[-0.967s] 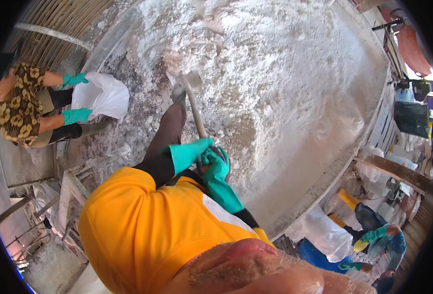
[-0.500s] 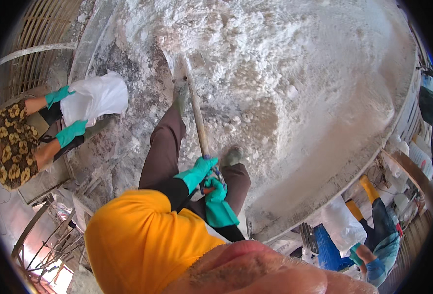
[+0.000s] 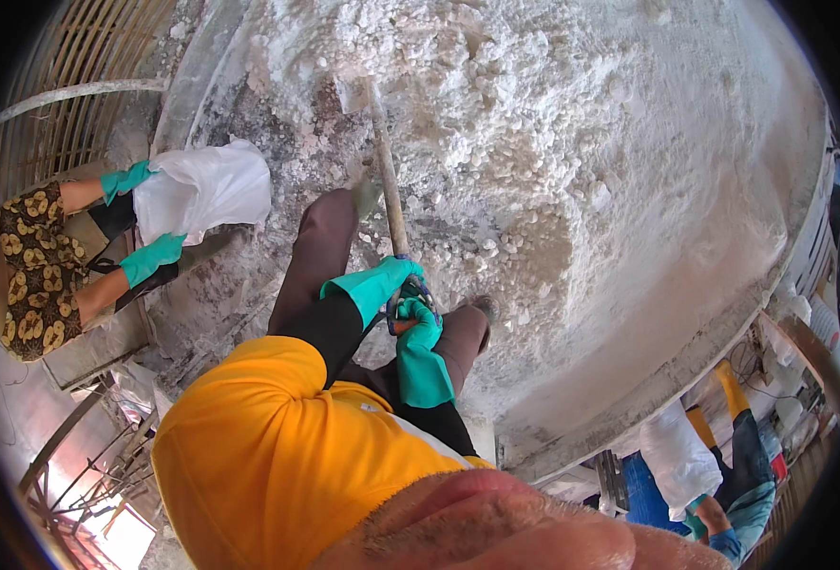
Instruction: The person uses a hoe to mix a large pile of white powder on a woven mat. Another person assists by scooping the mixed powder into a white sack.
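Both my hands wear green rubber gloves and grip a shovel (image 3: 388, 171) with a pale, worn shaft. My left hand (image 3: 387, 282) is closed round the top of the shaft, beside the dark handle end. My right hand (image 3: 420, 325) is closed on that handle end, closer to my body; its fingers are partly hidden. Pointing away from me, the shovel's blade (image 3: 351, 95) touches lumpy white powder (image 3: 525, 123), and how deep it sits I cannot tell. My legs stand on either side of the shaft.
At left, a person in green gloves (image 3: 154, 259) holds a white sack (image 3: 216, 185) by its mouth. A low curved rim (image 3: 629, 404) borders the powder on the right. Beyond it another person handles a white sack (image 3: 677, 461) near a blue object (image 3: 650, 494). Slatted bamboo (image 3: 78, 66) stands far left.
My hands and the shovel have moved forward, away from my body, its blade going farther toward the powder. My knees have bent more. The left-hand person still holds the sack.
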Tool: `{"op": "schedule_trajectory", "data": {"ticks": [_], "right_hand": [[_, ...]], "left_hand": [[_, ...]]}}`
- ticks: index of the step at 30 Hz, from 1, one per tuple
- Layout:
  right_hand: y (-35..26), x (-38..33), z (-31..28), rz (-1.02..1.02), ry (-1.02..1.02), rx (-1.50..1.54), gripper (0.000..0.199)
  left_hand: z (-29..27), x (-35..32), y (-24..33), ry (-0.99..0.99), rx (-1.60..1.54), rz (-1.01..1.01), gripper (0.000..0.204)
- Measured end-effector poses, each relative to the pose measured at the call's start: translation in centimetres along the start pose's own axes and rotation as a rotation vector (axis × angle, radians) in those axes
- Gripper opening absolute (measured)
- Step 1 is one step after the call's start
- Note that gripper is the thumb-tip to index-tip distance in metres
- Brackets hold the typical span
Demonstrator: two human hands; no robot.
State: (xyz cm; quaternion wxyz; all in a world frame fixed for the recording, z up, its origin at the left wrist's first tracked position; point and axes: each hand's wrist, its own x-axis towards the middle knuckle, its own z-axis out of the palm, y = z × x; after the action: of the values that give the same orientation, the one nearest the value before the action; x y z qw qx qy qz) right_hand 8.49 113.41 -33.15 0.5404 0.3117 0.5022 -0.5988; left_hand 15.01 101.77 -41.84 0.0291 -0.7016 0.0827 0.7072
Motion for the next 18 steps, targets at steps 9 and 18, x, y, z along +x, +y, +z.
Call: {"op": "schedule_trajectory", "data": {"ticks": [9,18], "right_hand": [[-0.5,0.3,3.2,0.055,0.382,0.062,0.024],[0.5,1.9,0.8,-0.039,0.439,0.009,0.026]], "left_hand": [[-3.6,11.2,10.5,0.003,-0.102,-0.001,0.034],[-4.7,17.2,19.3,0.015,-0.274,0.184,0.015]]}}
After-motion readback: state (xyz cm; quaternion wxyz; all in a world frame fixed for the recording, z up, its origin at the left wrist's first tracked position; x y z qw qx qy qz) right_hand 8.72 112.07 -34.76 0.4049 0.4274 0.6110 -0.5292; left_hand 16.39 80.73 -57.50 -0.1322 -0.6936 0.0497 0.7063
